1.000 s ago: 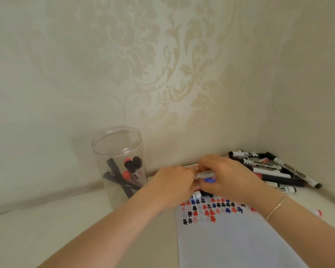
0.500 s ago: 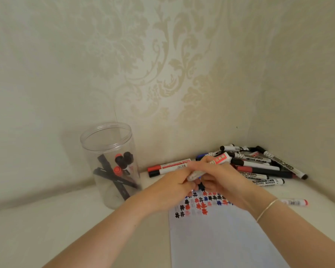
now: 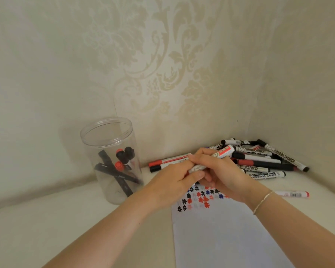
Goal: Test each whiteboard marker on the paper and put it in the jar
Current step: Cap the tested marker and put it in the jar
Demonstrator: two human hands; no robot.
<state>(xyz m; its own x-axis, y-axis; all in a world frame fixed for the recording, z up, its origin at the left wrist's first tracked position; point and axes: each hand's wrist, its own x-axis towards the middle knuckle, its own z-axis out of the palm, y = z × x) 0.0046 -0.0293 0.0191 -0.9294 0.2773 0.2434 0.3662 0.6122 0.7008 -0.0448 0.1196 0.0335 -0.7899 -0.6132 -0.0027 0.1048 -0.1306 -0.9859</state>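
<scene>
Spreading across the lower right of the view, a white sheet of paper (image 3: pixel 226 238) lies flat on the pale tabletop (image 3: pixel 46 219), its far end covered with rows of small black, red and blue hash marks. To its left stands a clear plastic jar (image 3: pixel 110 159), open at the top and upright, holding several markers that lean at angles inside it, some with red caps and some black. In the corner beyond the paper lies a loose heap of whiteboard markers (image 3: pixel 263 159), stacked over one another against the patterned wall. Two more markers (image 3: pixel 166 164), one red-capped and one black-capped, lie side by side between the jar and the hands. A single red-ended marker (image 3: pixel 292 194) rests apart on the table to the right of the paper. Over the far end of the paper the two hands meet: the left hand (image 3: pixel 174 180) and the right hand (image 3: pixel 220 171) both curl around one white-barrelled marker (image 3: pixel 219 154), which slants up to the right with its labelled end poking out beyond the right hand's fingers. A thin bracelet (image 3: pixel 263 202) circles the right wrist.
</scene>
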